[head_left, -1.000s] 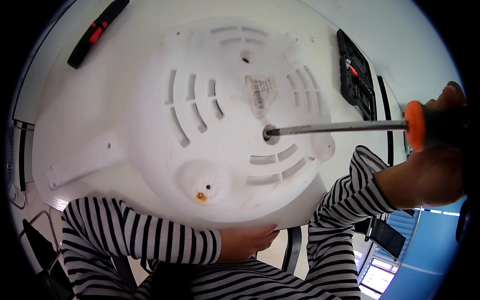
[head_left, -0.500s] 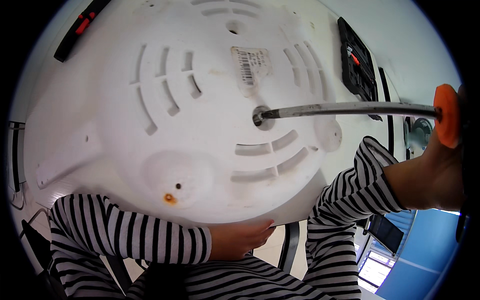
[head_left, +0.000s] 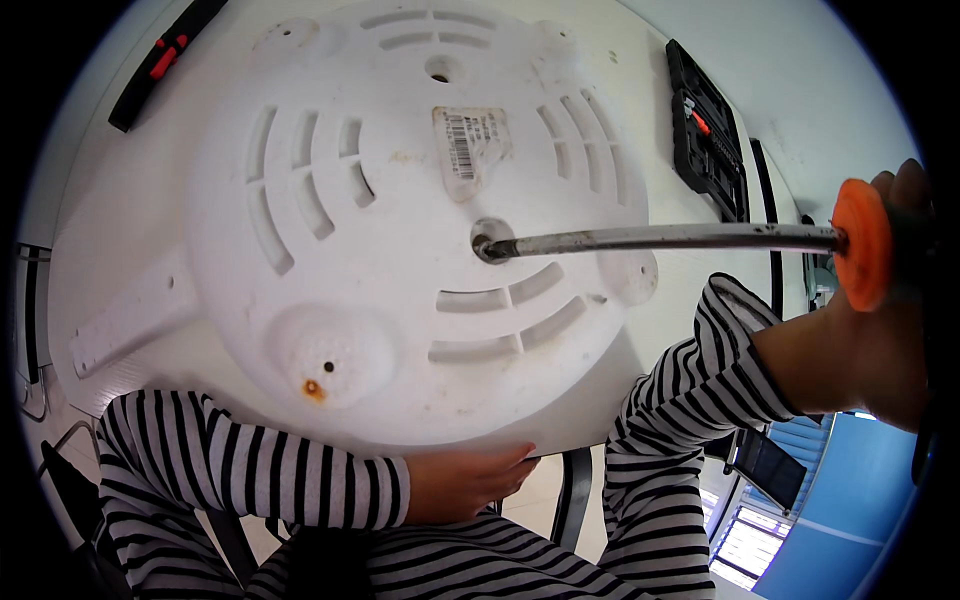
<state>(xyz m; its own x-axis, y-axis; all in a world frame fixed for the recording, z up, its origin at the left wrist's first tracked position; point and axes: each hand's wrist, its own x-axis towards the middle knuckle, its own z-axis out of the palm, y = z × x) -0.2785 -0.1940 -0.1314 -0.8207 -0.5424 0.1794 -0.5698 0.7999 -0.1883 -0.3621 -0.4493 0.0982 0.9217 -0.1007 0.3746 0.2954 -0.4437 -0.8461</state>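
Note:
A round white plastic appliance base lies underside up on the table, with curved vent slots, a label and recessed holes. The tip of a long-shafted screwdriver sits inside the recessed hole near its middle. My right hand is closed around the screwdriver's handle, whose orange collar shows; the rest of the handle is dark at the picture's rim. By the near edge of the base, my left hand has its fingers stretched out to the right, holding nothing visible. Whether it touches the base or the table edge is unclear.
A black tool case with an orange-red item inside stands open at the far right. At the far left lies a black-and-red tool. A flat white plastic arm juts left from under the base on the white table.
The base and screwdriver sit a little farther left in the view. My right hand has shifted left with the handle, and its fingers now show above the collar. My left hand barely moved.

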